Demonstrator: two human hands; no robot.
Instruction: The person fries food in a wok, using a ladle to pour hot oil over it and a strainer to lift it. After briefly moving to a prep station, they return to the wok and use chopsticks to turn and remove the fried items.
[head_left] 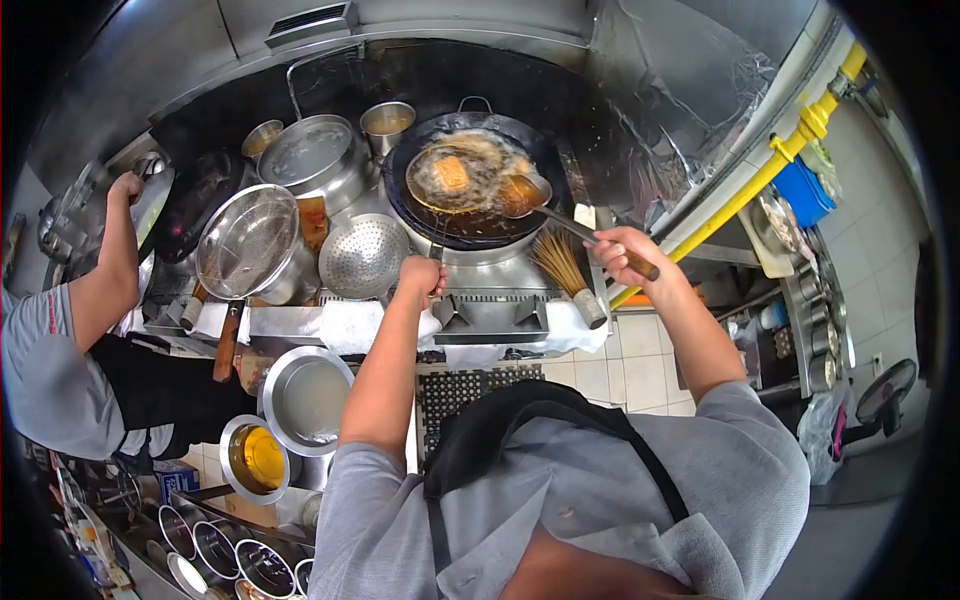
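Observation:
My left hand is closed around the thin handle of a wire skimmer, whose round rim lies in the bubbling oil of a dark wok. A golden block of frying food sits within that rim. With my right hand I grip the wooden end of a ladle. Its bowl rests low over the oil at the right side of the skimmer. Just left of the wok lies a perforated metal strainer, and a bamboo brush leans below my right hand's side of the stove.
A large lidded pot and a small metal pot stand behind. At left, a mesh sieve rests over a pot, its handle jutting forward. Another person's hand works at the far left. A yellow pipe slants along the right.

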